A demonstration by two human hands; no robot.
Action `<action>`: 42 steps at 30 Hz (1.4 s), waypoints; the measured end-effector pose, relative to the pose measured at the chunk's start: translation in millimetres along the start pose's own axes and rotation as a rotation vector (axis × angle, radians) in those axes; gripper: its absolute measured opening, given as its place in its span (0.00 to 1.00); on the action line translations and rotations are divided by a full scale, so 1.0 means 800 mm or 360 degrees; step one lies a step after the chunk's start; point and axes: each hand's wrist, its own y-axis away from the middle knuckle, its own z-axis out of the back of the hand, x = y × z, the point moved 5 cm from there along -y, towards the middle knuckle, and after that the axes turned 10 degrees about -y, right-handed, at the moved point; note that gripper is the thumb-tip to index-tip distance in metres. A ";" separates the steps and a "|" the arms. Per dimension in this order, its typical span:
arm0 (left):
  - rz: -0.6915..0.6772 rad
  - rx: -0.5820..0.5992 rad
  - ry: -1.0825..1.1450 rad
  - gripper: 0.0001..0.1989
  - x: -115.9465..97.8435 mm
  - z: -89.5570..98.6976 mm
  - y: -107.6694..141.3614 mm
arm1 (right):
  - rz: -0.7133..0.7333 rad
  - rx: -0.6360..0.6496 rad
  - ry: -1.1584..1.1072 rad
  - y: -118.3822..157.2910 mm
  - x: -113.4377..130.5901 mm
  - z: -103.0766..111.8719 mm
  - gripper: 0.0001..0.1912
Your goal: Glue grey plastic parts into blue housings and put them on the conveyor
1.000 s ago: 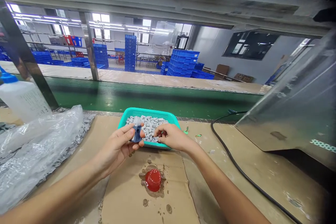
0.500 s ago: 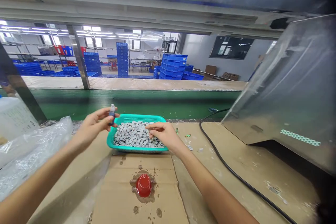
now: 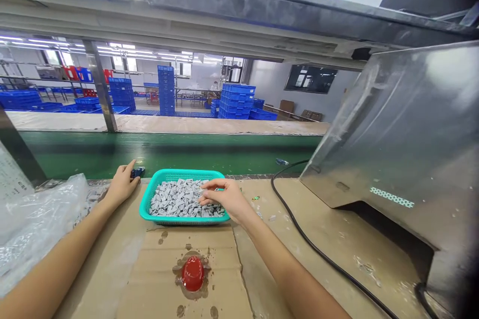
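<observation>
At the near edge of the green belt, my left hand (image 3: 122, 184) is beside a small dark blue part (image 3: 137, 172) with a pale end. Its index finger stretches out and its thumb is apart from it, and the part lies between them. My right hand (image 3: 224, 196) is over the right side of a turquoise basket (image 3: 144, 209), thumb and fingers pinched on what looks like a small grey plastic piece. Many loose grey plastic pieces (image 3: 175, 198) fill the basket. Nearer me, a red cup-shaped object (image 3: 193, 274) sits on wet-spotted cardboard (image 3: 157, 279).
Clear plastic bagging (image 3: 48, 209) lies at the left. A black cable (image 3: 307, 224) curves across the right side by a metal housing (image 3: 404, 134). The green belt (image 3: 209, 152) runs behind the basket. A metal shelf hangs overhead; blue crates (image 3: 235, 101) are stacked beyond.
My left hand has moved left and down, bringing the dark blue part from the air to the belt. The right hand stays over the basket. The view has shifted slightly.
</observation>
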 end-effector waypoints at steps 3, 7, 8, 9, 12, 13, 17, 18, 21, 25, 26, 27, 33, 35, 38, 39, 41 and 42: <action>-0.0051 0.0036 -0.0064 0.20 0.002 0.000 -0.001 | 0.0038 -0.0061 0.0032 0.002 0.011 0.006 0.09; -0.0019 0.0046 -0.0083 0.14 0.005 0.003 -0.004 | 0.0020 -0.0153 0.0136 0.019 0.032 0.021 0.08; 0.0005 0.0036 -0.0071 0.14 0.005 0.004 -0.004 | -0.0006 -0.0174 0.0166 0.026 0.035 0.026 0.08; 0.0036 0.0023 -0.0055 0.13 0.006 0.005 -0.004 | -0.0036 -0.0193 0.0198 0.034 0.037 0.031 0.08; 0.0140 -0.0004 -0.0011 0.12 0.009 0.008 -0.003 | -0.0117 -0.0249 0.0283 0.058 0.034 0.044 0.08; 0.0164 -0.0005 0.0002 0.12 0.009 0.009 -0.002 | -0.0132 -0.0269 0.0300 0.064 0.031 0.047 0.08; 0.0142 0.0033 0.0071 0.11 0.006 0.009 0.003 | -0.0147 -0.0317 0.0327 0.077 0.016 0.052 0.09; 0.0113 0.0048 0.0086 0.12 0.004 0.008 0.003 | -0.0143 -0.0323 0.0327 0.078 0.013 0.053 0.09; 0.0034 0.0086 0.0086 0.14 0.000 0.005 0.003 | -0.0115 -0.0336 0.0318 0.076 0.009 0.054 0.10; -0.0014 0.0094 0.0033 0.14 -0.001 0.003 0.001 | -0.0067 -0.0358 0.0293 0.074 0.006 0.058 0.11; -0.0013 0.0085 0.0020 0.14 0.000 0.003 0.000 | -0.0057 -0.0366 0.0290 0.075 0.005 0.058 0.11; -0.0009 0.0070 0.0009 0.14 0.000 0.004 0.000 | -0.0050 -0.0376 0.0294 0.075 0.005 0.059 0.11; 0.0111 -0.0018 -0.0005 0.19 0.009 0.005 -0.001 | -0.0068 -0.0432 0.0373 0.083 0.008 0.061 0.13; 0.0137 -0.0009 0.0014 0.18 0.012 0.005 0.000 | -0.0083 -0.0435 0.0392 0.085 0.010 0.062 0.14; 0.0113 0.0041 0.0086 0.17 0.011 0.006 0.001 | -0.0098 -0.0437 0.0409 0.086 0.011 0.062 0.15; 0.0091 0.0068 0.0126 0.18 0.010 0.006 0.001 | -0.0106 -0.0440 0.0413 0.085 0.010 0.062 0.15; 0.0044 0.0127 0.0223 0.19 0.005 0.005 0.000 | -0.0126 -0.0456 0.0426 0.083 0.009 0.064 0.16; 0.0027 0.0152 0.0277 0.19 0.003 0.004 -0.001 | -0.0137 -0.0467 0.0435 0.083 0.009 0.065 0.16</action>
